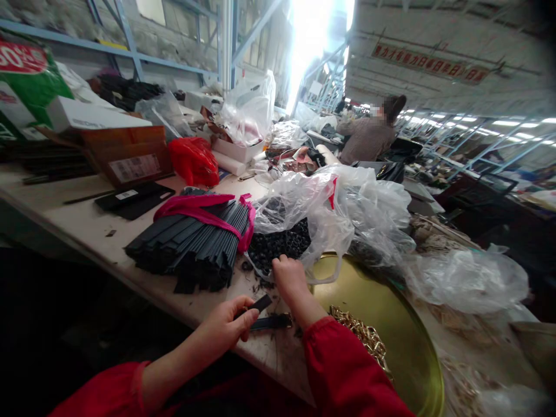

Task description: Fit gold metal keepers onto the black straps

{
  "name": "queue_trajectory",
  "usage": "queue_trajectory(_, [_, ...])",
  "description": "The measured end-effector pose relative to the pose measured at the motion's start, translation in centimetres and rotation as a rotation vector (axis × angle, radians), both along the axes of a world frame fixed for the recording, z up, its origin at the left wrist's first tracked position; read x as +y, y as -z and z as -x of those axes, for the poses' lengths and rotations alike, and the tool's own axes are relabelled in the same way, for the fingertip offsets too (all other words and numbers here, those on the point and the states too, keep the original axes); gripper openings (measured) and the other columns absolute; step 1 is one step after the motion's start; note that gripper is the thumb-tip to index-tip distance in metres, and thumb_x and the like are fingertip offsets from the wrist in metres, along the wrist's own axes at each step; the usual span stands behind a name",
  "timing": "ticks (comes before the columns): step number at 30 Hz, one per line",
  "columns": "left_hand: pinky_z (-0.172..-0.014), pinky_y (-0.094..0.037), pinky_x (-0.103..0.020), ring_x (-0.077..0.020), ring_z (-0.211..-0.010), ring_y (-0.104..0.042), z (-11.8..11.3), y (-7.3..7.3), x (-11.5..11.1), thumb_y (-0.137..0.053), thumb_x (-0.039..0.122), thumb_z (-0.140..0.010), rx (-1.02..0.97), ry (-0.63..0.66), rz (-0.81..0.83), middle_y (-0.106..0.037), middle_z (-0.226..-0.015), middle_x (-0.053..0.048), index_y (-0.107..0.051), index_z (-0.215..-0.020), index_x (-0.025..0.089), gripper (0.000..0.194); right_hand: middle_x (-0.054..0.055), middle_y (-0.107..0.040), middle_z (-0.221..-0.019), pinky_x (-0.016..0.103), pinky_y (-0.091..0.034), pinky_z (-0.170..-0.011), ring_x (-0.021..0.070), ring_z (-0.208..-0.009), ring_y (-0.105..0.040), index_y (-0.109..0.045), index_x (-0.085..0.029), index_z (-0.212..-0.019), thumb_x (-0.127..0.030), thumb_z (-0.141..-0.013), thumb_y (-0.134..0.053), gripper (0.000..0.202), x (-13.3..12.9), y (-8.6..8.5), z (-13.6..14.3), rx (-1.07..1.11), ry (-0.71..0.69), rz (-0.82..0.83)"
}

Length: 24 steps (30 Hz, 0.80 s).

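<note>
My left hand [237, 319] grips a short black strap [262, 303] between thumb and fingers near the table's front edge. My right hand [289, 277] is at the near edge of a plastic bag of small black rings [282, 240], its fingers bent together; what they hold, if anything, is hidden. Another dark strap with a metal piece [273, 322] lies on the table between my hands. Left of the bag sits a bundle of black strips [186, 246] tied with a pink band [202, 215]. A gold tray [391, 301] with small gold metal pieces [362, 336] is beside my right forearm.
A red bag [193, 161], a cardboard box [125, 153] and a flat black piece [134, 200] are at the back left of the table [87, 231]. Clear plastic bags [373, 202] heap up behind the tray. A person [369, 136] is farther back.
</note>
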<state>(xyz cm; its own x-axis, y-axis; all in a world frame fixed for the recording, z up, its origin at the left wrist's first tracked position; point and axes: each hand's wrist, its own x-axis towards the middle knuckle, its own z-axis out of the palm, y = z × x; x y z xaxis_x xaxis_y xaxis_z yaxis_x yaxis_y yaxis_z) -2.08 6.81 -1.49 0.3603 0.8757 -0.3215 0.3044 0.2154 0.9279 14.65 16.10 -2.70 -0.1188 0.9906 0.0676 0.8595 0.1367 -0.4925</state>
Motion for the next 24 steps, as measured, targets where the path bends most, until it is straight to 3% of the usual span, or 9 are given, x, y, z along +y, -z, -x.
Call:
queue_trajectory(4, [-0.044,-0.030,-0.019,-0.0082,-0.045,-0.039,0.2,0.1,0.6,-0.046,0.049,-0.078,-0.004,-0.039,-0.047,-0.045,-0.050,0.007,-0.049,-0.074,0.017,0.032,0.012,-0.060,-0.088,0.029,-0.039,-0.073,0.0206,-0.086,-0.056,-0.061,-0.015,-0.075,-0.010,-0.078,-0.050,0.012,-0.3,-0.2,-0.6,0.100,0.018,-0.012])
queue_trajectory(8, [-0.038,-0.026,-0.017,-0.0061,-0.038,-0.033,-0.4,-0.4,0.7,-0.045,0.053,-0.076,-0.092,-0.126,-0.011,-0.044,-0.047,0.009,-0.045,-0.074,0.018,0.035,0.002,-0.059,-0.069,0.022,-0.040,-0.053,0.0131,-0.060,-0.055,-0.057,-0.017,-0.080,-0.030,-0.088,-0.038,0.024,-4.6,-1.6,-1.2,0.263,-0.020,0.067])
queue_trajectory(11, [-0.035,-0.022,-0.016,-0.0049,-0.035,-0.030,-1.2,-0.7,-0.4,-0.047,0.054,-0.074,-0.144,-0.070,0.020,-0.043,-0.045,0.009,-0.046,-0.073,0.018,0.036,-0.004,-0.050,-0.052,0.019,-0.032,-0.038,0.0084,-0.039,-0.041,-0.052,-0.017,-0.082,-0.044,-0.088,-0.030,0.035,-9.0,-1.6,-0.8,0.603,0.000,0.218])
queue_trajectory(14, [-0.034,-0.020,-0.016,-0.0045,-0.033,-0.029,-1.7,-0.8,-2.3,-0.045,0.052,-0.076,-0.125,0.038,0.007,-0.042,-0.044,0.009,-0.047,-0.072,0.017,0.035,-0.008,-0.043,-0.046,0.017,-0.023,-0.035,0.0055,-0.035,-0.032,-0.051,-0.017,-0.077,-0.053,-0.081,-0.043,0.037,-12.6,-1.2,-0.3,1.001,0.083,0.367])
queue_trajectory(19, [-0.035,-0.024,-0.016,-0.0052,-0.036,-0.032,-1.7,-0.8,-4.9,-0.043,0.047,-0.080,-0.062,0.069,-0.039,-0.042,-0.046,0.008,-0.050,-0.073,0.016,0.032,-0.005,-0.051,-0.053,0.016,-0.026,-0.038,0.0040,-0.038,-0.036,-0.056,-0.014,-0.091,-0.054,-0.076,-0.054,0.042,-16.0,-1.5,-0.4,1.175,0.112,0.426])
queue_trajectory(24, [-0.035,-0.023,-0.017,-0.0061,-0.036,-0.031,-2.1,-1.0,-6.0,-0.043,0.048,-0.079,-0.114,0.110,-0.039,-0.041,-0.045,0.009,-0.049,-0.073,0.017,0.033,-0.005,-0.051,-0.053,0.016,-0.024,-0.039,0.0033,-0.040,-0.036,-0.060,-0.014,-0.085,-0.047,-0.069,-0.066,0.037,-17.7,-1.2,-0.7,1.308,0.091,0.454])
